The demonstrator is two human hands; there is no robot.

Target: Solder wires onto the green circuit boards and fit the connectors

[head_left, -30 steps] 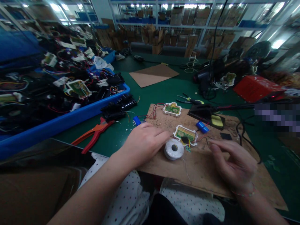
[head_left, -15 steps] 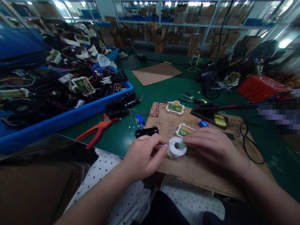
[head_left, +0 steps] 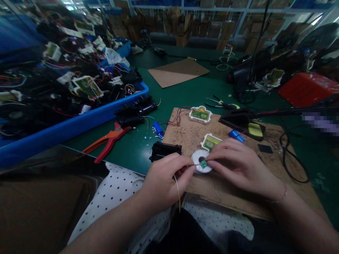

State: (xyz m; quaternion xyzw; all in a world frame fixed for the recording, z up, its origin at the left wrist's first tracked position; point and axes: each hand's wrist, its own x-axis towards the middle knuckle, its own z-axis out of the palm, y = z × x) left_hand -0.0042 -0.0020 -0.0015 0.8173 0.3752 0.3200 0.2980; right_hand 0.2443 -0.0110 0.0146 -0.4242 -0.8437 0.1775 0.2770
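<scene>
Between thumb and fingertips, my left hand [head_left: 169, 178] pinches thin wires [head_left: 178, 190], with a white and yellow length hanging below the palm. The wire tips point right, at the edge of a small green circuit board [head_left: 203, 163]; whether they touch it I cannot tell. My right hand [head_left: 238, 165] grips that board by its right side, over a white spool [head_left: 196, 157] on the brown work board [head_left: 185, 137]. Just behind the spool lies a white-framed circuit module [head_left: 210, 141], partly covered by my right fingers. A black plastic housing [head_left: 165, 151] sits beyond my left hand.
A blue bin [head_left: 106, 114] heaped with wired parts fills the left. Red-handled pliers [head_left: 109, 139] and a blue cylinder [head_left: 158, 129] lie nearby. Behind are another module [head_left: 200, 114], small pliers [head_left: 222, 103], a black holder with yellow sponge [head_left: 255, 129] and a red box [head_left: 309, 88].
My hands have drawn closer together, bringing the wire tips to the small board. The yellow and white wire now hangs below my left hand. The whole view has shifted slightly.
</scene>
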